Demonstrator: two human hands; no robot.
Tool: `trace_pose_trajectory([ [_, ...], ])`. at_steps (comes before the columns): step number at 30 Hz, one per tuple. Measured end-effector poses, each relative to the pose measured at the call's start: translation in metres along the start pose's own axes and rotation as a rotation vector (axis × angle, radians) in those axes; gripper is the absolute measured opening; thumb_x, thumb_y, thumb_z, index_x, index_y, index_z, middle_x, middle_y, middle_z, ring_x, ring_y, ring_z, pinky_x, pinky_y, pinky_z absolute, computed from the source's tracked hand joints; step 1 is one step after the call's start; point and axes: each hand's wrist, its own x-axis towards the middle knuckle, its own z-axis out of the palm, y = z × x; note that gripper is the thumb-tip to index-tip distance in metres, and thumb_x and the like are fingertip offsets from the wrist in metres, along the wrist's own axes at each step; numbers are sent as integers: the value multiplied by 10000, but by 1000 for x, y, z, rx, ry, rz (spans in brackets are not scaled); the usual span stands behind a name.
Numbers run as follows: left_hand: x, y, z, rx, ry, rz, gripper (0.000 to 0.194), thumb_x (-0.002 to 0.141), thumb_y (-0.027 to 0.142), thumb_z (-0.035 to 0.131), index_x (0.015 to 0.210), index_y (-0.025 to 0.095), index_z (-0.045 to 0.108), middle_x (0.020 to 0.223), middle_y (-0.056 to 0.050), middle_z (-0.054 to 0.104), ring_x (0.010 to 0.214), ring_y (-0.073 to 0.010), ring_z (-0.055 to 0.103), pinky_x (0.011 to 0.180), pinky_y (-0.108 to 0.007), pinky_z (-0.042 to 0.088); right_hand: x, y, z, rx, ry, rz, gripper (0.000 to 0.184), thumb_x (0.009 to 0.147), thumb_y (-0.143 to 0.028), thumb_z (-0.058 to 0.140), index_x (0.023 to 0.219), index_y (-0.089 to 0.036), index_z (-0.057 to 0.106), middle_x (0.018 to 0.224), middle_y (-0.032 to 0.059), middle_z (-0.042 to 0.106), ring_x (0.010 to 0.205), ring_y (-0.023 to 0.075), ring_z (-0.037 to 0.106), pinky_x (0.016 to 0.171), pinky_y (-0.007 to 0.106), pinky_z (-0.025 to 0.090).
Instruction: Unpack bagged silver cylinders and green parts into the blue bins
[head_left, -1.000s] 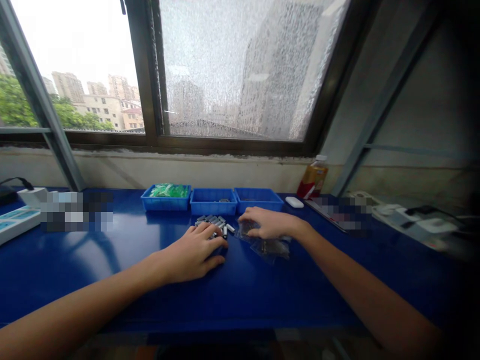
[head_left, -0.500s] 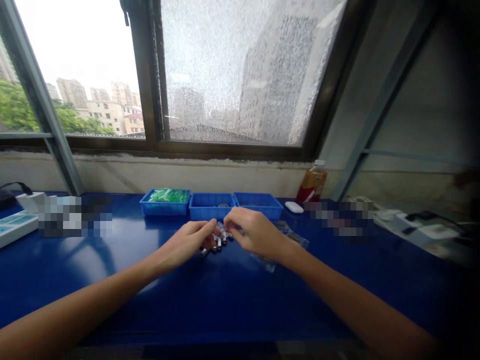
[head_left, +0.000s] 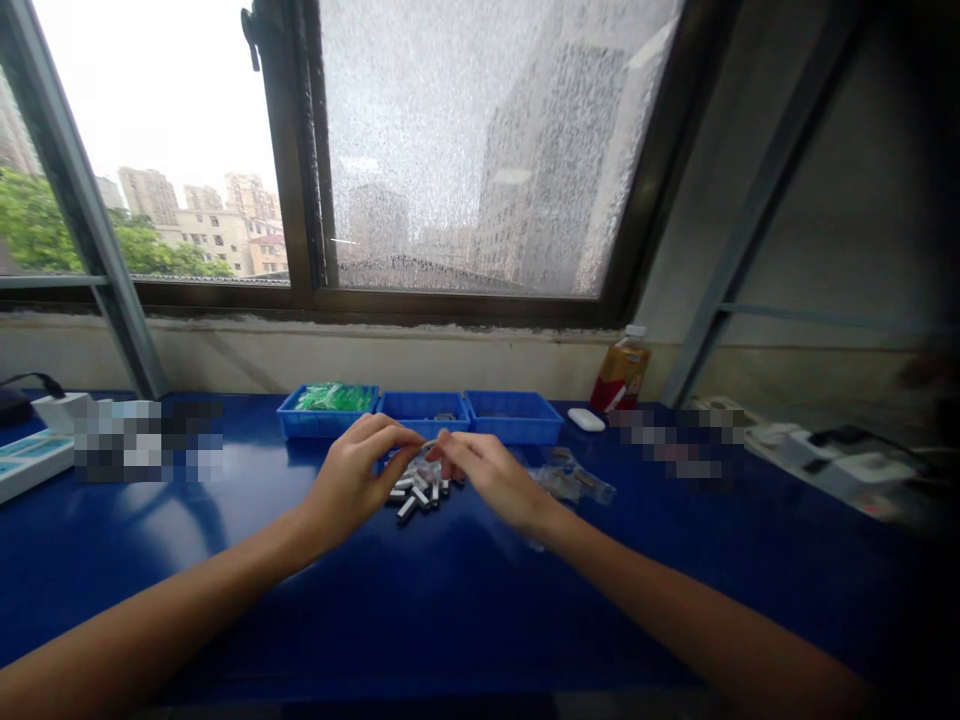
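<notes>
My left hand (head_left: pixel 352 475) and my right hand (head_left: pixel 499 480) meet above the middle of the table, thumbs and fingers pinched. Between their fingertips is a small greyish, see-through piece (head_left: pixel 431 447), which looks like a small plastic bag; the fingers partly hide it. Just below lies a loose pile of short silvery cylinders (head_left: pixel 420 495) with dark ends. Several clear plastic bags (head_left: pixel 574 480) with small dark contents are spread to the right of my right hand.
Behind the hands stand a blue bin (head_left: pixel 328 425) of green packets, a middle blue bin (head_left: pixel 397 400) with a few small parts, and a right blue bin (head_left: pixel 517 433). A white case (head_left: pixel 586 420), a drink bottle (head_left: pixel 622 372) and power strips (head_left: pixel 37 455) line the sides.
My right hand has left the clear bags and moved left to meet my left hand. My left hand has lifted off the pile, and the fingertips now pinch the small piece together.
</notes>
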Motion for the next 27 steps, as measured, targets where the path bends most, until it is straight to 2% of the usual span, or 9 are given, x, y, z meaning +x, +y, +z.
trace_pose_trajectory([
  [2, -1, 1, -1, 67, -43, 114, 153, 852, 201, 485, 907, 189, 628, 841, -51, 606, 804, -158, 521, 733, -290, 413, 4, 4, 1, 164, -2, 123, 456, 884, -417, 329, 649, -130, 595, 550, 13, 517, 503, 104, 455, 515, 248, 369],
  [4, -1, 5, -1, 103, -167, 123, 167, 848, 223, 492, 937, 190, 629, 906, -62, 615, 854, -179, 513, 782, -320, 405, 5, 9, 2, 165, 48, 98, 358, 849, -379, 420, 718, -130, 640, 565, 11, 551, 500, 105, 473, 503, 242, 369],
  [8, 2, 15, -2, -70, -455, -188, 297, 872, 371, 412, 898, 165, 625, 852, -55, 638, 806, -194, 535, 749, -331, 414, 1, 13, 2, -30, 130, -99, 247, 810, -286, 504, 937, -178, 686, 755, 39, 674, 636, 146, 571, 575, 261, 429],
  [10, 5, 15, -4, -282, -442, -407, 426, 909, 408, 275, 863, 152, 613, 801, -47, 633, 742, -172, 548, 687, -300, 423, -2, 11, 3, -84, 139, -191, 245, 811, -234, 496, 962, -198, 685, 793, 44, 688, 654, 146, 588, 608, 271, 451],
  [12, 8, 14, -5, -444, -365, -525, 433, 903, 425, 278, 824, 141, 594, 765, -40, 619, 700, -152, 543, 642, -270, 420, -4, 8, 4, -62, 108, -278, 245, 800, -191, 493, 946, -204, 689, 818, 47, 690, 695, 145, 604, 660, 281, 468],
  [16, 11, 9, -6, -446, -256, -473, 262, 825, 376, 489, 801, 134, 586, 758, -30, 602, 695, -136, 523, 634, -245, 402, -2, 7, 2, 225, 12, -192, 192, 739, -162, 529, 850, -173, 686, 836, 50, 680, 769, 155, 620, 707, 291, 482],
  [20, 8, 7, -5, -337, -214, -421, 223, 825, 332, 493, 821, 139, 604, 770, -35, 606, 707, -141, 531, 631, -247, 399, 3, 15, -3, 427, 46, -25, 82, 702, -232, 599, 741, -159, 599, 686, 10, 634, 637, 123, 592, 624, 263, 470],
  [23, 6, 6, -2, -295, -224, -419, 202, 821, 313, 500, 850, 145, 607, 785, -35, 624, 707, -143, 549, 613, -243, 400, 6, 18, -2, 415, 30, -19, 239, 656, -246, 656, 857, -168, 551, 668, -15, 597, 603, 105, 566, 590, 242, 451],
  [27, 3, 9, 1, -271, -293, -423, 217, 827, 317, 492, 934, 160, 598, 849, -44, 654, 766, -164, 586, 654, -262, 424, 10, 19, -8, 196, -6, -71, 158, 708, -256, 587, 831, -159, 572, 636, -15, 558, 560, 92, 520, 540, 224, 426],
])
